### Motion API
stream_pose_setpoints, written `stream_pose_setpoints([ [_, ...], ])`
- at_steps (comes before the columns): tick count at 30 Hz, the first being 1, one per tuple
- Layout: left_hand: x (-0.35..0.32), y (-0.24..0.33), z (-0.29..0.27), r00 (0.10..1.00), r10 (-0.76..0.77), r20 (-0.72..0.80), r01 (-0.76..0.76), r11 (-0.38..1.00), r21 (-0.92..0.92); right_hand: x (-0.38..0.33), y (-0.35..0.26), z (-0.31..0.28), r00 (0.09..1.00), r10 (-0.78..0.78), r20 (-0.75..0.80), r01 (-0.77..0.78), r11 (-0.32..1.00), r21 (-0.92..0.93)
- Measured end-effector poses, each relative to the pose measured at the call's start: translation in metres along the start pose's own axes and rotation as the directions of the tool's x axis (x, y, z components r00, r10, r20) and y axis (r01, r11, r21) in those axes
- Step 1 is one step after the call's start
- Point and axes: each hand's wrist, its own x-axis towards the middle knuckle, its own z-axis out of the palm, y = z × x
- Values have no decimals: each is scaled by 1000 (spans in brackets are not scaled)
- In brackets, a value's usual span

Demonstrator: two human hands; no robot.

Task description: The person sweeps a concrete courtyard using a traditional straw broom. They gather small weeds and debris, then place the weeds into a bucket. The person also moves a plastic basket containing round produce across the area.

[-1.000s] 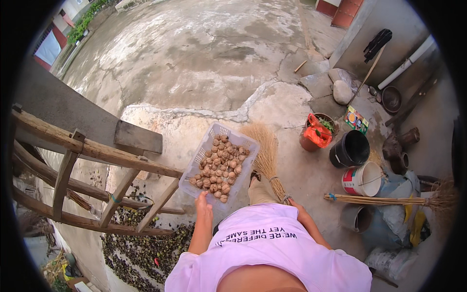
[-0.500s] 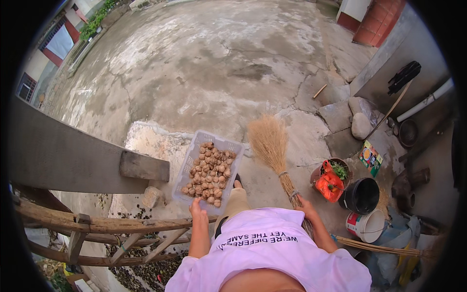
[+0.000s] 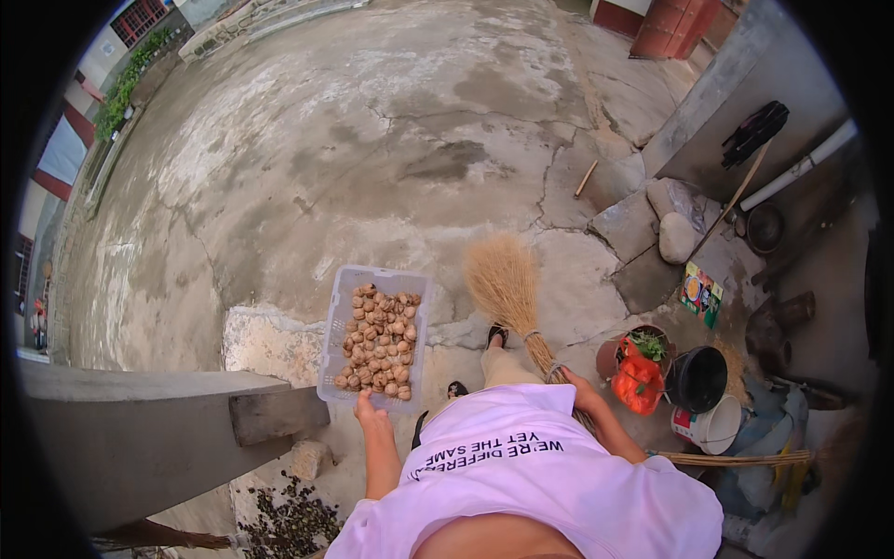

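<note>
A pale, see-through plastic basket (image 3: pixel 420 317) hangs in front of me, held by its near rim in my left hand (image 3: pixel 370 406). Brown walnuts (image 3: pixel 380 337) cover much of its bottom. The left thumb lies over the rim, and the other fingers are hidden under it. On the right, my right hand (image 3: pixel 579 389) is closed round the handle of a straw broom (image 3: pixel 505 279). The broom's bristles fan out forward over the concrete, and its rear end is hidden behind my arm and shirt.
At right stand a pot with a red plastic bag (image 3: pixel 639 382), a black bucket (image 3: pixel 698 379) and a white bucket (image 3: pixel 719 426). Left is a concrete ledge (image 3: pixel 140 429) with a wooden block (image 3: pixel 279 415). A rounded stone (image 3: pixel 677 238) lies by stone slabs. Cracked concrete yard (image 3: pixel 372 168) stretches ahead.
I have stepped forward, so the wooden railing at lower left has almost left the view. The basket and broom move along in my hands. Both my feet now show.
</note>
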Motion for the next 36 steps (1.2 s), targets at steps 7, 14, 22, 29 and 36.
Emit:
stream_pose_setpoints([
  [7, 46, 4, 90, 900, 222, 375, -303, 937, 173, 113, -24, -56, 997, 77, 22, -76, 996, -37],
  [14, 81, 7, 194, 574, 482, 662, -817, 381, 432, 232, -49, -126, 985, 171, -7, -170, 979, -109],
  [22, 150, 53, 326, 457, 523, 719, -889, 244, 388, 383, -67, -161, 983, 141, -118, -154, 983, -101],
  [29, 211, 116, 475, 574, 402, 713, -818, 250, 518, 500, -108, -157, 951, 283, -127, -284, 959, 11],
  [36, 314, 140, 623, 791, 287, 541, -489, 828, 275, 608, -190, -218, 944, 291, -156, -286, 957, 53],
])
